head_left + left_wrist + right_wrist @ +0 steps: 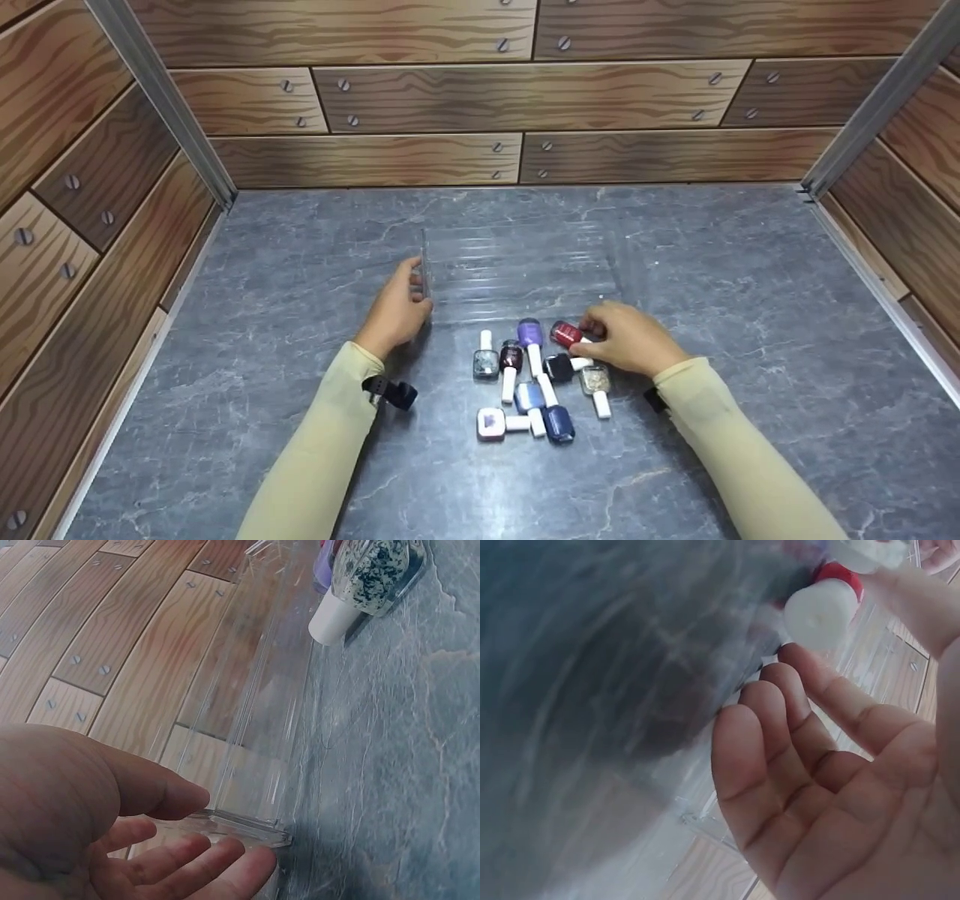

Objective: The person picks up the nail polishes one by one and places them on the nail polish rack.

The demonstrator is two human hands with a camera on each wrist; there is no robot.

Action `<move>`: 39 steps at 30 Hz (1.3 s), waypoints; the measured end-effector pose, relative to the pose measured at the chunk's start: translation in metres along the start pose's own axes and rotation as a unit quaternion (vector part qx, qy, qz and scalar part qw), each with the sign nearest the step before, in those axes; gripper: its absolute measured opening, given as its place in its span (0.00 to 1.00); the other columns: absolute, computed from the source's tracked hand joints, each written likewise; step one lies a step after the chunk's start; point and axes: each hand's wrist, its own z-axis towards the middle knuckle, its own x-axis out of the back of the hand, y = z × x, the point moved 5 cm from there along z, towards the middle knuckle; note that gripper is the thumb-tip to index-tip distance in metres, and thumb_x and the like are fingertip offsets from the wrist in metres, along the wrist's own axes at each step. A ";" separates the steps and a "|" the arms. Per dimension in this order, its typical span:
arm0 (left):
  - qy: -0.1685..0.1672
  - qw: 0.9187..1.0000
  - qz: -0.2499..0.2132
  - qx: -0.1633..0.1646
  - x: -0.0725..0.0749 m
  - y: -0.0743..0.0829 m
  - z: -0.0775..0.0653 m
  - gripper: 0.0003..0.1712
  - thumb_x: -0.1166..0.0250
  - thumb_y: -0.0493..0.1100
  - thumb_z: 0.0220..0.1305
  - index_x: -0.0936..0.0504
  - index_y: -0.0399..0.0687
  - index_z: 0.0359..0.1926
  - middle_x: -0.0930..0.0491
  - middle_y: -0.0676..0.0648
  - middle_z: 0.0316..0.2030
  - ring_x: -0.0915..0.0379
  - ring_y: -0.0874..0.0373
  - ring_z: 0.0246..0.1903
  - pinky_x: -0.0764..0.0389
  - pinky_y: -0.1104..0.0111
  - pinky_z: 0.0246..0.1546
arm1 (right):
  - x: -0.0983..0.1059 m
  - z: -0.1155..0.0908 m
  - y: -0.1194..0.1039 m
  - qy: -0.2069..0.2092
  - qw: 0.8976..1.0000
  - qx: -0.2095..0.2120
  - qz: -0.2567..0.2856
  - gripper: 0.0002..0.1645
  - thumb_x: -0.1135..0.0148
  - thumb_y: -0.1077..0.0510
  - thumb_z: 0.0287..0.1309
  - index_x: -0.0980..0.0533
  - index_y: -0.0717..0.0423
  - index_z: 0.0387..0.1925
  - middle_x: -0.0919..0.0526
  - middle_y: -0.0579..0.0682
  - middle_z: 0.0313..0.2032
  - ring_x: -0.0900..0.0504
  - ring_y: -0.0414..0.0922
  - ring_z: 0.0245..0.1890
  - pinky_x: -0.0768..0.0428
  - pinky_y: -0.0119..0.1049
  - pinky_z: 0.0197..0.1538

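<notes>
My right hand [626, 337] has its thumb and index finger around the white cap of a red nail polish bottle [565, 333]; in the right wrist view that cap [821, 615] sits between them, other fingers loosely bent. My left hand [399, 307] is at the left end of a clear plastic tray [517, 311], fingers relaxed, thumb tip at the end wall in the left wrist view. In front of the tray lie several more nail polish bottles, among them a purple one [529, 332], a black one [558, 367], a silver glitter one [485, 364] and a gold glitter one [595, 379].
Nearer me on the grey marbled table [300, 247] lie a navy bottle [559, 424], a blue one [529, 397] and a pale one [491, 424], close together. A dark red bottle [511, 354] lies beside the purple one. Wood-patterned walls [420, 157] enclose the back and sides.
</notes>
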 end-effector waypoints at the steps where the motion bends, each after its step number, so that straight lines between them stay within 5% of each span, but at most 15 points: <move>1: 0.002 1.000 0.004 -0.001 0.000 0.000 0.000 0.42 0.39 0.28 0.65 0.42 0.41 0.78 0.25 0.34 0.61 0.23 0.42 0.57 0.19 0.54 0.59 | 0.000 0.000 -0.001 0.003 1.000 0.005 -0.003 0.21 0.24 0.43 0.57 0.17 0.54 0.41 0.18 0.48 0.36 0.21 0.46 0.36 0.18 0.50 0.44; 6: 0.009 1.000 0.007 -0.008 0.001 0.001 0.000 0.42 0.40 0.28 0.65 0.41 0.41 0.78 0.25 0.35 0.59 0.22 0.43 0.55 0.17 0.57 0.56 | 0.003 0.000 -0.001 0.014 1.000 0.020 -0.014 0.13 0.26 0.49 0.59 0.17 0.52 0.39 0.20 0.47 0.34 0.22 0.46 0.35 0.18 0.50 0.43; 12: -0.002 0.999 -0.036 0.003 -0.002 0.000 -0.001 0.43 0.41 0.24 0.64 0.42 0.42 0.79 0.27 0.32 0.60 0.22 0.46 0.49 0.14 0.66 0.27 | 0.004 0.000 0.002 0.015 1.000 0.016 0.008 0.10 0.27 0.58 0.55 0.20 0.53 0.37 0.19 0.49 0.36 0.21 0.47 0.37 0.17 0.50 0.45; 17: -0.002 0.999 -0.037 0.002 -0.002 0.001 -0.002 0.44 0.41 0.24 0.64 0.42 0.42 0.79 0.27 0.32 0.60 0.22 0.46 0.48 0.17 0.70 0.22 | 0.004 0.000 0.002 0.020 1.000 0.018 0.004 0.11 0.26 0.60 0.52 0.20 0.54 0.37 0.19 0.49 0.36 0.22 0.47 0.37 0.17 0.51 0.45; 22: -0.003 1.000 -0.027 0.001 -0.002 0.001 -0.002 0.43 0.41 0.24 0.65 0.43 0.42 0.79 0.27 0.33 0.60 0.22 0.46 0.48 0.16 0.69 0.23 | 0.002 -0.001 0.001 0.013 0.999 0.027 -0.017 0.15 0.25 0.56 0.53 0.18 0.56 0.41 0.21 0.50 0.38 0.22 0.49 0.39 0.17 0.53 0.48; 30: 0.007 0.999 0.031 -0.012 0.000 0.001 -0.001 0.42 0.40 0.28 0.65 0.42 0.40 0.79 0.25 0.35 0.61 0.21 0.46 0.52 0.15 0.60 0.47 | 0.006 -0.002 0.003 0.012 0.999 0.027 -0.029 0.08 0.27 0.58 0.57 0.20 0.55 0.35 0.22 0.49 0.36 0.24 0.49 0.38 0.19 0.51 0.44; 39: 0.007 0.999 0.033 -0.019 0.000 0.002 -0.001 0.42 0.40 0.27 0.65 0.42 0.39 0.79 0.24 0.35 0.60 0.21 0.46 0.50 0.16 0.60 0.49 | 0.013 -0.004 0.008 0.008 1.000 0.014 0.011 0.07 0.29 0.56 0.62 0.21 0.52 0.35 0.18 0.47 0.33 0.22 0.46 0.34 0.18 0.50 0.42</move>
